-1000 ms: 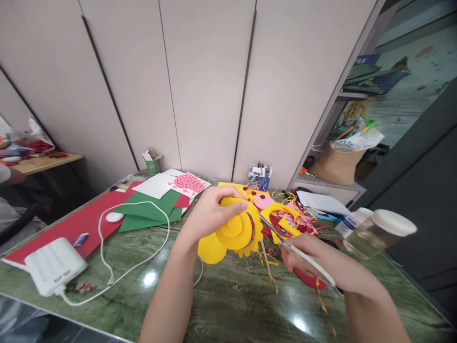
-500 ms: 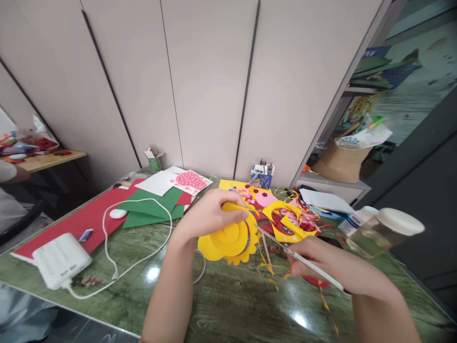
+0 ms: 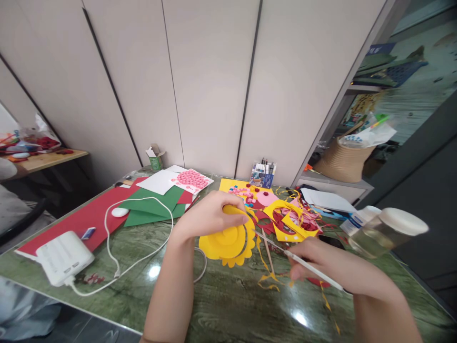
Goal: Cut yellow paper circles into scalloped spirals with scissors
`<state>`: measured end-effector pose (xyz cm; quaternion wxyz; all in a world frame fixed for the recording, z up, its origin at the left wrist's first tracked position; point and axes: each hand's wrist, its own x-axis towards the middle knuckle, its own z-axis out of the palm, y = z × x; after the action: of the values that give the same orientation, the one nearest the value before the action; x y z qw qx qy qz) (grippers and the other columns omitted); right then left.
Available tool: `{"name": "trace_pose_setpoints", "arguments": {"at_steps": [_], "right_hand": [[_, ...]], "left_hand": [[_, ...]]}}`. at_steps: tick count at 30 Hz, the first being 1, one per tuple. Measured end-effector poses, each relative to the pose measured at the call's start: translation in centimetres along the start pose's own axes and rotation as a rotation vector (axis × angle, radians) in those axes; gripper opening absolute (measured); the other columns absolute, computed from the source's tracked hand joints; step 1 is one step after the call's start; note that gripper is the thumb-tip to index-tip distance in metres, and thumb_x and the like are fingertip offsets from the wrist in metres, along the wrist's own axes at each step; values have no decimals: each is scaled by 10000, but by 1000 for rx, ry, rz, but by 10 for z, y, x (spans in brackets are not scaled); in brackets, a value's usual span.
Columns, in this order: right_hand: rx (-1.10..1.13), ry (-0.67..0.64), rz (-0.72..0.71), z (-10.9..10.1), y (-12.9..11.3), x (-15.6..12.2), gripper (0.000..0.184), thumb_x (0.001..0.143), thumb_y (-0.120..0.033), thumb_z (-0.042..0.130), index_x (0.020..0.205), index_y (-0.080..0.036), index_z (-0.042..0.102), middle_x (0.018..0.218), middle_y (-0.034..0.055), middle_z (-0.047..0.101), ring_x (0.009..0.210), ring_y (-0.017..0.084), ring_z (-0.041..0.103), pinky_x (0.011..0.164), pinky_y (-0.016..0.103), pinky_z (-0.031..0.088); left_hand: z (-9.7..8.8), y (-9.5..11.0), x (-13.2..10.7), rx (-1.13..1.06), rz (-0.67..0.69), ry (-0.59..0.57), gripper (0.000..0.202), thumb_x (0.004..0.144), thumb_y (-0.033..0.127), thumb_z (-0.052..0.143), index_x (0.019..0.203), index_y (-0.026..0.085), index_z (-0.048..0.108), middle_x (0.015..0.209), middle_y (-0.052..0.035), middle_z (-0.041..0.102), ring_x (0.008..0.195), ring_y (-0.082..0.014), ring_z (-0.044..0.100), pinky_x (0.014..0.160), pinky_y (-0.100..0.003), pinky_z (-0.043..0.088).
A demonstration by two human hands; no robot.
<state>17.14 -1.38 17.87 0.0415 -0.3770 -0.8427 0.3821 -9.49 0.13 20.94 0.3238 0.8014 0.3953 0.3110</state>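
Note:
My left hand (image 3: 210,215) pinches a yellow paper spiral flower (image 3: 224,240) with a scalloped edge, held just above the green marble table (image 3: 228,295). My right hand (image 3: 321,267) is closed around white-handled scissors (image 3: 285,251), whose blades point left at the flower's right edge. Thin yellow paper strips (image 3: 267,278) lie on the table under the scissors. A thin wooden stick (image 3: 267,247) lies between the flower and a pile of yellow, pink and red paper scraps (image 3: 291,220).
Red and green paper sheets (image 3: 150,207), a white power bank (image 3: 64,257) with its cable, a white mouse-like object (image 3: 119,212), a card with pink rolls (image 3: 192,180), a pen box (image 3: 263,176) and a lidded jar (image 3: 387,231) at the right edge. Another person's sleeve (image 3: 10,209) shows far left.
The yellow flower has turned in my left hand and sunk a little lower. The scissors stay at its right edge. More cut yellow strips lie on the table.

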Motion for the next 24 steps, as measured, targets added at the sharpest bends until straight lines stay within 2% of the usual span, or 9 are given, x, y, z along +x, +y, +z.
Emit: {"name": "trace_pose_setpoints", "arguments": {"at_steps": [5,16,24], "right_hand": [[-4,-19,6,1,5,1,167,806,-210,561,709,-144,680,604,8,639,518,116,519,469,187,344],[-66,-32,59,0,-6,2,267,807,-317,515,692,-113,643,593,12,561,542,124,484,482,201,318],[-69,-24,41,1,-2,1,196,806,-243,529,722,-138,671,645,18,617,579,134,518,516,204,346]], "left_hand": [[-1,-1,-1,38,2,-35,145,770,266,558,671,173,609,650,11,572,602,-104,482,516,-204,361],[-2,-1,0,71,-19,-61,137,761,261,553,706,169,638,669,12,580,609,-102,485,524,-204,354],[-1,-3,0,84,-3,-65,134,764,261,562,699,173,638,649,16,570,601,-103,490,519,-203,354]]}}
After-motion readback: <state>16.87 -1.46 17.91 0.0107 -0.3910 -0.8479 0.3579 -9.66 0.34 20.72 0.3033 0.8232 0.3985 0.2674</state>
